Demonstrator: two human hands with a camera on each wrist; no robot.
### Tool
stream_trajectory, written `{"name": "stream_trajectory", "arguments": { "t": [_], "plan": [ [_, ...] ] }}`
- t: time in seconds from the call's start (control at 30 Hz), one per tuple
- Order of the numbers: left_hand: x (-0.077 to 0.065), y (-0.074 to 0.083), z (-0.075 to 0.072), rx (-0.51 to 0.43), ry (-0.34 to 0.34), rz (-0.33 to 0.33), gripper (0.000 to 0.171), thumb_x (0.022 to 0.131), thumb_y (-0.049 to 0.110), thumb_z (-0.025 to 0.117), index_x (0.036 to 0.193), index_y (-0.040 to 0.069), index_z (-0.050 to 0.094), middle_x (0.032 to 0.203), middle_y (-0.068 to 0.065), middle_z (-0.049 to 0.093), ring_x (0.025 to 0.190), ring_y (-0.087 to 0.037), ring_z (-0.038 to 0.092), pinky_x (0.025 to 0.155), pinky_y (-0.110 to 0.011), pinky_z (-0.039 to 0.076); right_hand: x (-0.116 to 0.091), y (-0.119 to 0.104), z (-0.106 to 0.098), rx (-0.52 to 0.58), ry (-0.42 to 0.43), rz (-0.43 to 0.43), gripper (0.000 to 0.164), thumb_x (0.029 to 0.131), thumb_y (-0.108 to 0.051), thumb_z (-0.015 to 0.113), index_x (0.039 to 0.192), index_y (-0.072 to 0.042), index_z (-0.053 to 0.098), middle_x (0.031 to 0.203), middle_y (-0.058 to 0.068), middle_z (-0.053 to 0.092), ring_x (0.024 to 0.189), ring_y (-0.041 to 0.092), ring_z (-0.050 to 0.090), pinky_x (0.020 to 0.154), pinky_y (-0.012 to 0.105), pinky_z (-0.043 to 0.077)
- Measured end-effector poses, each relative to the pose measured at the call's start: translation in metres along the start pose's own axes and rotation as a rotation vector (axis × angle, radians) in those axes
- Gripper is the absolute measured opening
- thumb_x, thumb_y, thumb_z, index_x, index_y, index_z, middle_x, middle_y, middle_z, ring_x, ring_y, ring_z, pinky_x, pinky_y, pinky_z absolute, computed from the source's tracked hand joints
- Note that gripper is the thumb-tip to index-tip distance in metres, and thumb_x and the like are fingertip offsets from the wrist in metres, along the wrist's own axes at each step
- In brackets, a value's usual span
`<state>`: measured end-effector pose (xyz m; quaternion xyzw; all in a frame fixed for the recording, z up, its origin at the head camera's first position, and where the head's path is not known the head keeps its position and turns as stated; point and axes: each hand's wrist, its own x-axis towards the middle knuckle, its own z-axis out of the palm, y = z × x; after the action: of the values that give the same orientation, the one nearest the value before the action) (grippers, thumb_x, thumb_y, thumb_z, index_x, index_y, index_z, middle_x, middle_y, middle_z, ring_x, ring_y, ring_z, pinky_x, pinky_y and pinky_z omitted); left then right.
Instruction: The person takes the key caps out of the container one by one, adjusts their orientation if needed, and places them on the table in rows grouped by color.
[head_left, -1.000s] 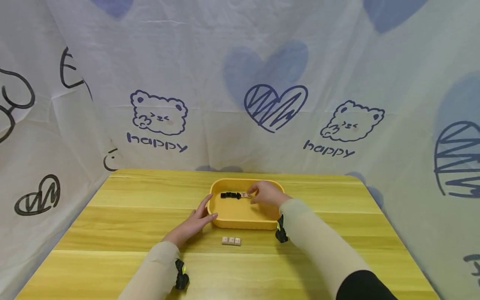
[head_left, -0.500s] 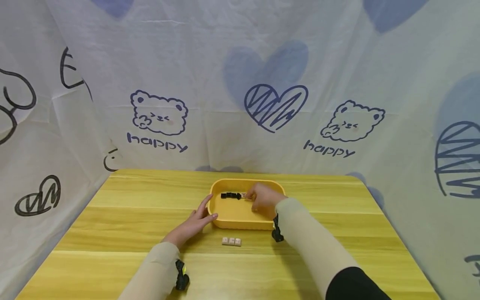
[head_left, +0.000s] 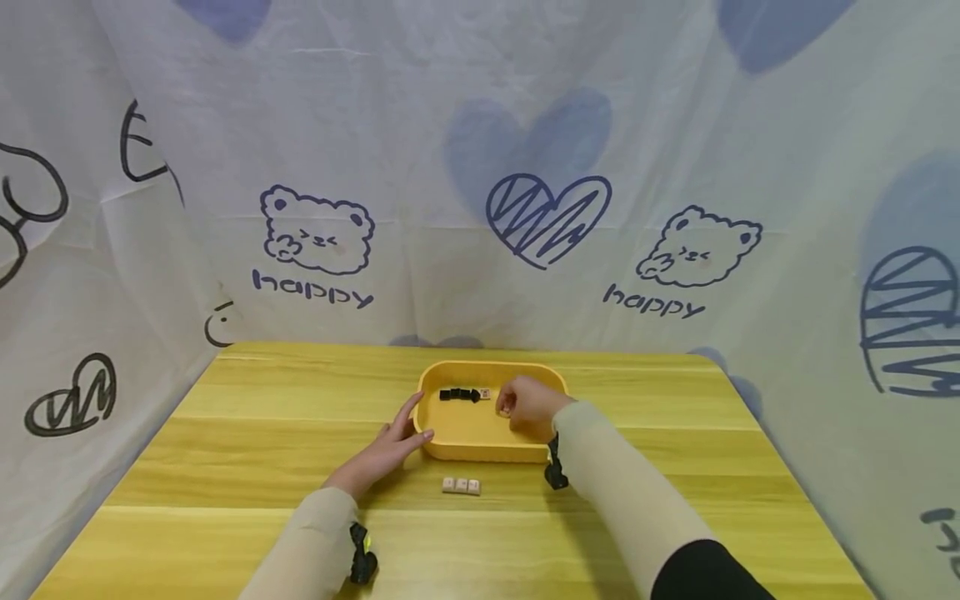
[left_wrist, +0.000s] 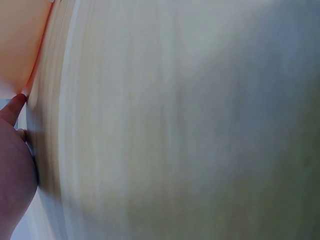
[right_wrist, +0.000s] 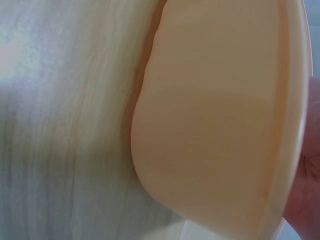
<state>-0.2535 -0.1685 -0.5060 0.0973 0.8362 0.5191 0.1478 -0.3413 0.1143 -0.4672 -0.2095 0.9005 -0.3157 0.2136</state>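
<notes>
Pale keycap (head_left: 505, 409) shifted nearer, pinched in right hand (head_left: 531, 400), left hand (head_left: 387, 450) spread against tray (head_left: 480, 454)

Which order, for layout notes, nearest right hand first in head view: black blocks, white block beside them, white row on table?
1. White block: left of the right hand.
2. Black blocks: farther left.
3. White row: on the table, outside the tray.

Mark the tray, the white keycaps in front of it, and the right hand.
Tray (head_left: 480, 453): head view, front wall.
White keycaps (head_left: 461, 485): head view, the middle one.
Right hand (head_left: 532, 402): head view, back of the hand.
</notes>
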Motion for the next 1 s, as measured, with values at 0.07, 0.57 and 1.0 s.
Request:
{"name": "stream_trajectory", "arguments": {
  "t": [0.07,0.57,1.0],
  "plan": [
    [-0.001,-0.001,0.0,-0.016,-0.004,-0.015,0.077,0.1,0.041,0.053,0.158,0.033,0.003,0.154,-0.029,0.022,0.14,-0.05,-0.015,0.107,-0.068,-0.009,-0.001,0.001,0.0,0.017,0.005,-0.007,0.03,0.073,0.018,0.071,0.093,-0.004,0.07,0.087,0.006,0.062,0.076,0.017,0.05,0.063,0.028,0.047],
    [0.002,-0.006,0.002,0.028,0.005,0.006,0.078,0.101,0.043,0.052,0.158,0.028,0.002,0.153,-0.026,0.026,0.143,-0.047,-0.007,0.11,-0.06,-0.012,-0.021,-0.003,-0.008,0.068,0.112,-0.133,0.011,0.082,0.007,0.072,0.093,0.003,0.072,0.081,0.003,0.065,0.073,0.016,0.057,0.069,0.029,0.052],
    [0.005,-0.003,0.001,0.002,-0.012,-0.002,0.076,0.101,0.042,0.051,0.158,0.031,0.001,0.154,-0.027,0.025,0.143,-0.046,-0.008,0.109,-0.059,-0.015,-0.053,-0.019,-0.001,0.186,0.156,-0.209,0.01,0.083,0.006,0.072,0.093,0.003,0.071,0.086,0.003,0.067,0.075,0.017,0.063,0.068,0.029,0.055]
  ]
}}
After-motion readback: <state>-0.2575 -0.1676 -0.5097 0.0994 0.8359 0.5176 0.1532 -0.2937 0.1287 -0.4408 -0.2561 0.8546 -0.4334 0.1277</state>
